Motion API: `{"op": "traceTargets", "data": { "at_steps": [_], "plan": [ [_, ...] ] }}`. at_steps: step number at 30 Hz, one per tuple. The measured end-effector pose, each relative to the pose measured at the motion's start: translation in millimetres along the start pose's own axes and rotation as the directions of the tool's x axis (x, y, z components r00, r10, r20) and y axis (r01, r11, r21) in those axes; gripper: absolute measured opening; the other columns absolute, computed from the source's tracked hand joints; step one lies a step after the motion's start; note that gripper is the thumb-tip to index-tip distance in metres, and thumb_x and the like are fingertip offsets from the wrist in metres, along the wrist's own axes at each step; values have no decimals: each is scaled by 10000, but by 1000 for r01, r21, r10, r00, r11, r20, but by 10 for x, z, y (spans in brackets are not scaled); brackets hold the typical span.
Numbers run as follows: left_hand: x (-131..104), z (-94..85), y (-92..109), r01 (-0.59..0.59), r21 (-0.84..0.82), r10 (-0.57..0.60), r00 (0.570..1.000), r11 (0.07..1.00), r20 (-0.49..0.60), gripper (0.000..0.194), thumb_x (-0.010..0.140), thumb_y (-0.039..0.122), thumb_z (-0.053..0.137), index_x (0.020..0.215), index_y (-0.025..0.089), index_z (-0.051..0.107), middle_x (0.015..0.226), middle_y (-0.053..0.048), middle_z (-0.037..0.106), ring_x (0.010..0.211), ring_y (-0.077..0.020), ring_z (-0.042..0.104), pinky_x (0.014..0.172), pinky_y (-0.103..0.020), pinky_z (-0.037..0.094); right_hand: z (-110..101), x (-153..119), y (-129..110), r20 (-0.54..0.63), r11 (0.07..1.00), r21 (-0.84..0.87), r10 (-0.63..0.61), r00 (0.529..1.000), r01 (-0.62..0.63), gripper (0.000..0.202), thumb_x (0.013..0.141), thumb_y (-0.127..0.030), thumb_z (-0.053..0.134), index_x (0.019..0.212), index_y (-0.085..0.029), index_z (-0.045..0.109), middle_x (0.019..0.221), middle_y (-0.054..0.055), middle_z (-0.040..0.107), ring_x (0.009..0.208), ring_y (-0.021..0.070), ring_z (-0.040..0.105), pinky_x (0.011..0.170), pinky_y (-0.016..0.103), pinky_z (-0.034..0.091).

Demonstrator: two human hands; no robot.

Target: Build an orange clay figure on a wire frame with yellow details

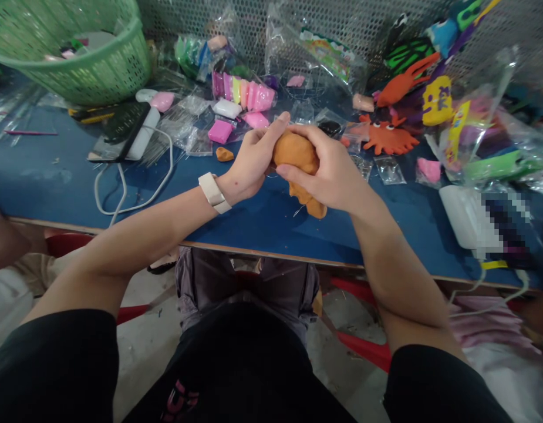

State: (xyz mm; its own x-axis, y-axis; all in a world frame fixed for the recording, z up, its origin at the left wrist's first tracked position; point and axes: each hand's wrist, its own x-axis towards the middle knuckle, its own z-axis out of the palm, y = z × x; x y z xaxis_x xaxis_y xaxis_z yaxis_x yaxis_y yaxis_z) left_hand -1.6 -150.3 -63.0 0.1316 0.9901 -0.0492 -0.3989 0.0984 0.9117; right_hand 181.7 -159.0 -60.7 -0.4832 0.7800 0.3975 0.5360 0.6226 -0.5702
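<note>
Between my two hands is a large lump of orange modelling clay point(296, 151), rounded on top, with a ragged lobe hanging below toward the table edge. My left hand point(257, 155) presses its left side, thumb pointing up; those fingers are partly hidden behind the clay. Around the right side curls my right hand point(330, 167), its thumb across the front and fingers over the top. A small orange clay piece point(224, 154) lies on the blue table point(249, 226) left of my left hand. Just beyond it sits a bright pink clay block point(221, 131).
A green basket point(99, 70) stands at the back left. Near it lie a phone point(132, 132) and a white cable point(172, 155). Plastic packets and clay pieces crowd the back. An orange clay crab point(388, 138) is to the right, with a white device point(465, 217) near the edge.
</note>
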Motion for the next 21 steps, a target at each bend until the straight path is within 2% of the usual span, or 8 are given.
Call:
{"op": "traceTargets", "data": {
  "at_steps": [2,6,12,17,21],
  "plan": [
    [-9,-2,-5,-15,0,15,1000,1000,15,601,1212,463,697,706,204,503,670,44,433,556,-61,438,482,-203,312,8,-8,-20,-8,1000,-17,-1,1000,1,853,1004,-821,787,1640,-270,648,1553,152,781,1414,506,759,1229,747,620],
    [-21,-4,-25,-45,-65,48,997,997,52,551,1219,383,702,726,184,557,722,17,547,640,-70,582,590,-180,493,54,-22,-10,-25,1000,-10,0,1000,-1,873,937,-769,893,1620,-286,649,1501,135,800,1356,513,782,1206,769,629],
    [-26,1,-15,-42,-61,46,997,997,62,533,1219,385,703,741,178,590,741,16,568,642,-72,594,587,-174,501,97,-18,64,-29,999,35,8,1000,-7,933,890,-785,943,1618,-283,644,1487,121,795,1366,519,779,1220,797,618],
    [-59,10,27,-68,-90,75,994,994,81,575,1215,406,709,704,177,578,715,22,528,627,-68,563,590,-175,478,48,-18,-42,-12,997,77,33,999,-32,963,919,-954,799,1604,-295,644,1519,136,781,1453,512,729,1268,741,601],
    [-53,9,8,-34,-88,39,997,996,62,570,1180,438,755,707,176,578,735,27,503,639,-68,530,603,-180,466,48,-32,-113,-47,995,79,70,996,-66,909,982,-1008,642,1553,-301,668,1432,124,816,1380,466,773,1217,652,648]
  ]
}}
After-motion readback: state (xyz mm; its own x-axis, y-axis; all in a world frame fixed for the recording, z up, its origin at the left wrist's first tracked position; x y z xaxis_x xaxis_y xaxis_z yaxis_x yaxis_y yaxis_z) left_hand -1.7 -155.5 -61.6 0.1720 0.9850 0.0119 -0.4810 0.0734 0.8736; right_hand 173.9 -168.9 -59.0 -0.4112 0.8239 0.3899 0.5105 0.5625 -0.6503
